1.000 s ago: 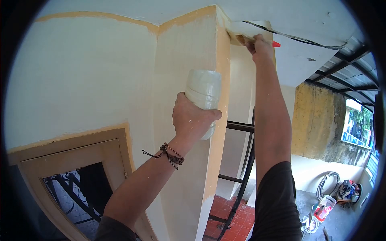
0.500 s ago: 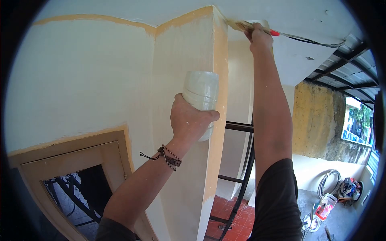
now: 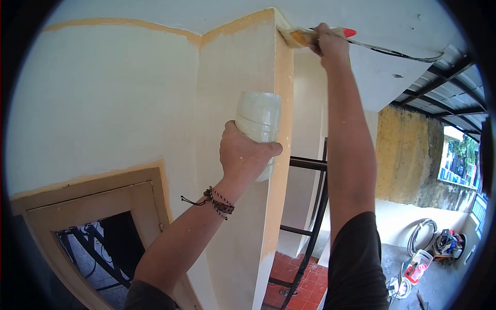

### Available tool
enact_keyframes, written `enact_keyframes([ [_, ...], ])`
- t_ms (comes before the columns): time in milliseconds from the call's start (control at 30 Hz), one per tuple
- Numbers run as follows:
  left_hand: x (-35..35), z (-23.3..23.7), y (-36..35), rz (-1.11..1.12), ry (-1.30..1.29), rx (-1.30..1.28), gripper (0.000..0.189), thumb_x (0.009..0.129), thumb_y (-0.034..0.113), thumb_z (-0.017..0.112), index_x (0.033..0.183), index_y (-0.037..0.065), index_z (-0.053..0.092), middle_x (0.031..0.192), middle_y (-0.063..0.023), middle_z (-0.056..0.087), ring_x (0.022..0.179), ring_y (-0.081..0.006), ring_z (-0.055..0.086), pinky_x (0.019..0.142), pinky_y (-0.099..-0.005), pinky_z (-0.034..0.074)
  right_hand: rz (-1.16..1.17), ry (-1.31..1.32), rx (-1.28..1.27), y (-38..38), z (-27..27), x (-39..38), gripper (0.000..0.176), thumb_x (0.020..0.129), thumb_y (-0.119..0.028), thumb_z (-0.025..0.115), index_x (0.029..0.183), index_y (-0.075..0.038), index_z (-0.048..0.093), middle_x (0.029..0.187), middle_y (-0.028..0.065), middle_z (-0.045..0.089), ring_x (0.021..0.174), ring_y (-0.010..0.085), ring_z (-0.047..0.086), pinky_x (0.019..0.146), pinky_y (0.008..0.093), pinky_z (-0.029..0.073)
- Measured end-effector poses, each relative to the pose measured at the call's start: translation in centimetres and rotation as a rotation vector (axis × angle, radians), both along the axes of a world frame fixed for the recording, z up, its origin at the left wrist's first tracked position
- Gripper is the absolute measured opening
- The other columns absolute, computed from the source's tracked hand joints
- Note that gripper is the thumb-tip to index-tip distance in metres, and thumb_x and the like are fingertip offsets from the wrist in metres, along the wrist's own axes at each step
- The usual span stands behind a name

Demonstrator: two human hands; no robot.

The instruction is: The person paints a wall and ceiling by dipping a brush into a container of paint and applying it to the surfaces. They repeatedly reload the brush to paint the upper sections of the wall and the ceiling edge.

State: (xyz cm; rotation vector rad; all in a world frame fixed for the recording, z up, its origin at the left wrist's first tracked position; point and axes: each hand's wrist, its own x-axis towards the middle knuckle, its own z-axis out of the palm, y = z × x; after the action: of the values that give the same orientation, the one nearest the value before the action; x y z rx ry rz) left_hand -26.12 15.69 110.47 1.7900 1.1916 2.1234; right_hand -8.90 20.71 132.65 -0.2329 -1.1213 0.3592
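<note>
The left hand (image 3: 245,154) is curled around the side of a pale container (image 3: 260,112), its thumb lying across the near side, and holds it upright in front of the pillar (image 3: 237,72). The right hand (image 3: 329,45), raised close to the ceiling (image 3: 382,49), is closed around a paintbrush (image 3: 298,38) with a red-tipped handle. The brush's bristles are at the pillar's top, beside the peach-coloured edge (image 3: 283,93).
</note>
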Motion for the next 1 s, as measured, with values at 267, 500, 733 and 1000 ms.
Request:
enact_keyframes([
  [267, 0.0, 0.0, 0.0, -0.008, 0.004, -0.02, 0.067, 0.053, 0.019, 0.079, 0.105, -0.006, 0.046, 0.099, -0.0168, 0.058, 0.086, -0.0292, 0.063, 0.073, -0.04, 0.054, 0.059, 0.18, 0.068, 1.1, -0.1, -1.1, 0.025, 0.084, -0.016, 0.062, 0.099, 0.003, 0.057, 0.086, 0.0122, 0.062, 0.061, 0.0163, 0.063, 0.05, 0.0256, 0.056],
  [500, 0.1, -0.1, 0.4, 0.053, 0.018, -0.006, 0.068, 0.052, 0.019, 0.079, 0.106, -0.007, 0.046, 0.101, -0.0172, 0.056, 0.088, -0.0299, 0.062, 0.074, -0.0404, 0.054, 0.156, 0.191, 0.07, 1.7, 2.0, -0.9, 0.024, 0.086, -0.015, 0.062, 0.099, 0.003, 0.053, 0.08, 0.0106, 0.062, 0.059, 0.0186, 0.062, 0.051, 0.0239, 0.057],
  [733, 0.1, -0.1, 0.3, 0.034, 0.01, -0.005, 0.066, 0.052, 0.02, 0.079, 0.104, -0.006, 0.046, 0.098, -0.017, 0.057, 0.086, -0.0297, 0.062, 0.073, -0.0402, 0.054, 0.017, 0.018, -0.02, 1.9, 0.5, 3.9, 0.027, 0.084, -0.012, 0.061, 0.099, 0.01, 0.057, 0.085, 0.0148, 0.066, 0.065, 0.02, 0.068, 0.053, 0.0279, 0.059],
  [1000, 0.1, -0.1, 0.3, 0.017, 0.005, -0.006, 0.066, 0.052, 0.02, 0.079, 0.104, -0.006, 0.046, 0.097, -0.0171, 0.058, 0.084, -0.0299, 0.063, 0.073, -0.0402, 0.054, 0.027, -0.293, 0.361, 1.8, -2.8, 4.2, 0.03, 0.087, -0.008, 0.064, 0.115, 0.003, 0.06, 0.102, 0.0128, 0.063, 0.089, 0.0195, 0.064, 0.083, 0.0292, 0.057],
])
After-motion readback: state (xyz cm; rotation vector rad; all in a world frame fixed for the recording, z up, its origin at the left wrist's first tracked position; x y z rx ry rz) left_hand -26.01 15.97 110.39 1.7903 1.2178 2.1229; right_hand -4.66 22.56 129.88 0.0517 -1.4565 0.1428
